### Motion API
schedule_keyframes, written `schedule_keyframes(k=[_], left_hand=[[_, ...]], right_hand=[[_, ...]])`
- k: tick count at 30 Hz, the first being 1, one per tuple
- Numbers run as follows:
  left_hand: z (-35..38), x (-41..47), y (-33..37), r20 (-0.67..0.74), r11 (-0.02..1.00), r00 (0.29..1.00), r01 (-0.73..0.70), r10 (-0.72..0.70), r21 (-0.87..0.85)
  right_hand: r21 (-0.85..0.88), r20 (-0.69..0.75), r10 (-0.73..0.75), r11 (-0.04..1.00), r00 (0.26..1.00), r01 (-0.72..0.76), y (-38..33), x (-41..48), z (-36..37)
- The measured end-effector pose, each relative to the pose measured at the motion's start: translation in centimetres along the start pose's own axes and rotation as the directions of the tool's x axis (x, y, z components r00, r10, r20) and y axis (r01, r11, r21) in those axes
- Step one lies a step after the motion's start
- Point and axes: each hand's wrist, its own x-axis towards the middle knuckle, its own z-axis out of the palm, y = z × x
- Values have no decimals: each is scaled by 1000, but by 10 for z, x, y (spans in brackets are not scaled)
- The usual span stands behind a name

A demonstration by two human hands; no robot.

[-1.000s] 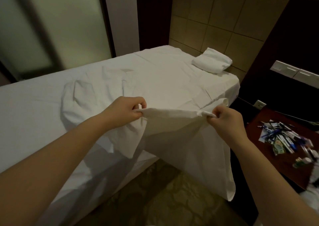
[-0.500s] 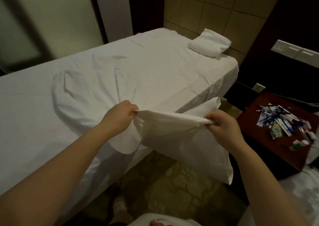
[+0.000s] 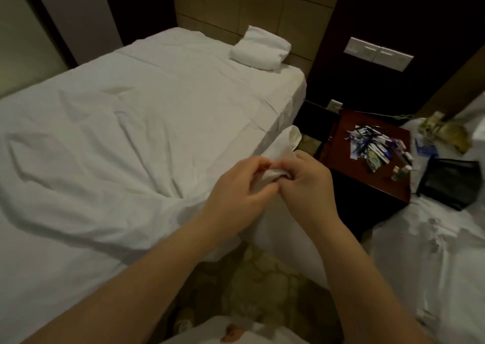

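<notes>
Item: white cloth (image 3: 282,147), held at the near edge of the bed (image 3: 157,102), the rest of it hanging floorward below the wrists. Left hand (image 3: 236,189) and right hand (image 3: 308,183) meet knuckle to knuckle, both closed with fingertips pinching the same bunched hem, seemingly to bring two corners together for a fold. Small white pillow (image 3: 261,48) lies at the head of the bed, out of the way. Bench (image 3: 354,178) to the right carries scattered pens and sachets (image 3: 375,144), well apart from the work.

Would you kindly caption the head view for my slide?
Left hand and right hand pinch a white cloth beside the bed.
</notes>
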Motion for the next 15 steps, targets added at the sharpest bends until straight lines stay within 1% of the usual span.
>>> schedule_keyframes(k=[1, 3, 7, 9, 11, 15], left_hand=[[-9, 1, -5, -23, 1000, 999, -27, 27, 2], [-27, 2, -16, -14, 998, 998, -58, 58, 0], [-54, 1, -33, -19, 990, 991, -135, 136, 49], [-64, 0, -38, -37, 989, 989, -144, 145, 24], [-72, -1, -40, 6, 992, 992, -126, 126, 10], [-90, 3, -44, 174, 999, 984, -32, 25, 33]], right_hand=[[4, 14, 40, 999, 999, -40, -10, 2, 4], [7, 40, 83, 997, 996, -83, -25, 5, 11], [35, 20, 146, 989, 989, -147, -49, 6, 25], [62, 34, 184, 981, 982, -186, -59, 8, 31], [59, 69, 205, 976, 976, -209, -66, 11, 34], [-45, 205, 219, 976, 954, -214, -76, 20, 39]])
